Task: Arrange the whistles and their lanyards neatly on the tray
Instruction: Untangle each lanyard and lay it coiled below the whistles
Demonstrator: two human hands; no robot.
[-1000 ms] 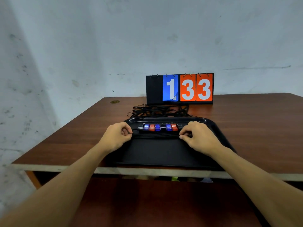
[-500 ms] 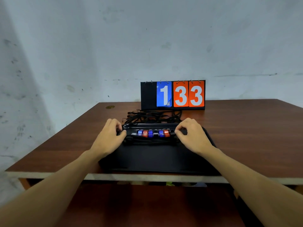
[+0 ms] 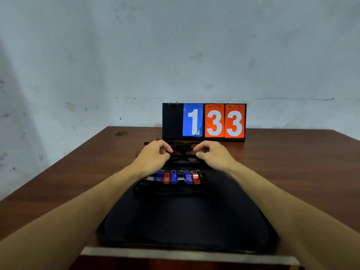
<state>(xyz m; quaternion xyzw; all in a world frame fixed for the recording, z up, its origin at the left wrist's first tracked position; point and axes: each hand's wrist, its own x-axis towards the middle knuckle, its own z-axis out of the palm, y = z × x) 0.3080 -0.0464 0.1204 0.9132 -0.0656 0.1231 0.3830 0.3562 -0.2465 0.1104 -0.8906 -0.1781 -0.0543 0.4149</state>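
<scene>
Both hands have moved from the ends of the whistle row out past the tray's far rim, where the left hand (image 3: 153, 155) and the right hand (image 3: 213, 155) each close a curled grip on the tangled black lanyards (image 3: 183, 151). Nearer the person, the blue, red and black whistles (image 3: 175, 178) lie side by side across the black tray (image 3: 185, 221). The tray sits on the brown bench (image 3: 292, 172), with a scoreboard (image 3: 204, 121) reading 1 33 behind the lanyards.

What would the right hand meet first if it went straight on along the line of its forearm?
Probably the scoreboard, near its foot. The right hand pinches the lanyards, and the board stands just behind them, though depth is hard to judge.
</scene>
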